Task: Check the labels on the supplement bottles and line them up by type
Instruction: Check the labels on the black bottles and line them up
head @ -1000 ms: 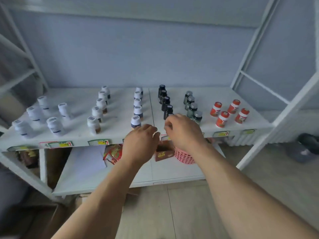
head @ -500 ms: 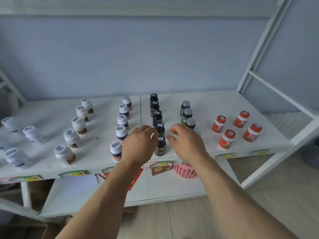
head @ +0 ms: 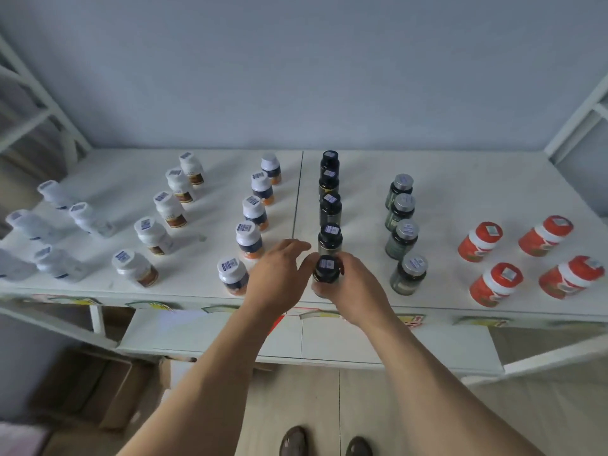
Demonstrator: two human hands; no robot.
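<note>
Head view, white shelf (head: 460, 179), pale blue wall (head: 296, 77)

Evenly and softly lit, cool and bluish, with faint short shadows falling leftward from the bottles on the white tabletop (head: 460, 179). No harsh glare. Strongly bowed by wide-angle distortion at the edges, with smeared, soft white bottles (head: 49, 225) at far left and crisper detail mid-frame.

bottle rows (head: 330, 209) on shelf (head: 460, 179), hands (head: 279, 278) in front

blk bottles (head: 330, 209) | red jars (head: 481, 241) | wht shelf (head: 460, 179)
</note>
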